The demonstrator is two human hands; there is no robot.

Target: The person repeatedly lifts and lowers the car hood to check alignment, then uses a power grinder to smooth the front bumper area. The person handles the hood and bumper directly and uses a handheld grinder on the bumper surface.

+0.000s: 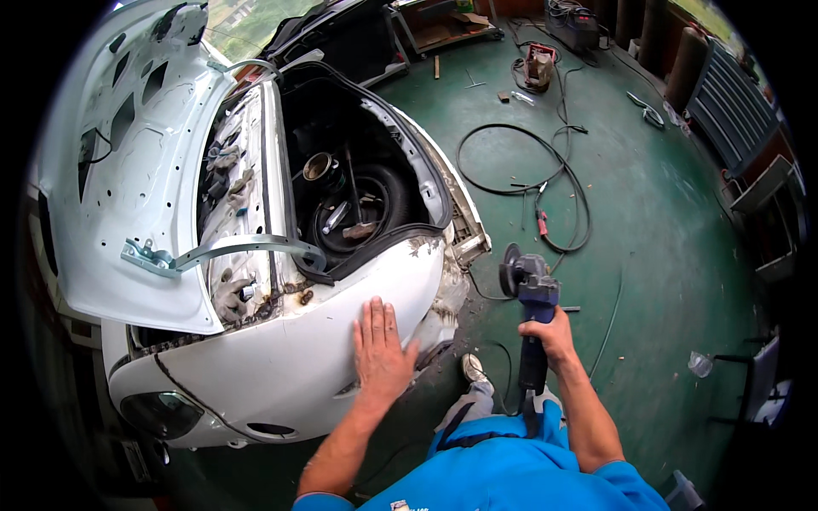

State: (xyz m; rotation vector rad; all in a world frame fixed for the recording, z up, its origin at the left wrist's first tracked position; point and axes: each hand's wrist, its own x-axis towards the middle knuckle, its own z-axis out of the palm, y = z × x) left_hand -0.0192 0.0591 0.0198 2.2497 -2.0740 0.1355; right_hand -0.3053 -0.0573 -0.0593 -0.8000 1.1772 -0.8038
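My left hand (383,362) rests flat on the white rear side panel (315,332) of a car, fingers stretched out and holding nothing. Over the green floor to the right, my right hand (551,337) is wrapped round the body of a dark blue angle grinder (537,294). Its disc (510,271) points up and away from me, apart from the car. The panel edge (447,285) near the car's corner looks bare and rough. Beyond my left hand, the trunk (349,111) stands open, holding a tire (396,196), a hammer (360,230) and a can (319,170).
The raised white lid (136,187) stands at the left on curved hinge arms (247,244). A black cable with a red-handled torch (542,223) lies coiled on the floor (656,255). Gas cylinders (686,72) and a welding machine (573,24) are far right; a chair (754,379) is nearer.
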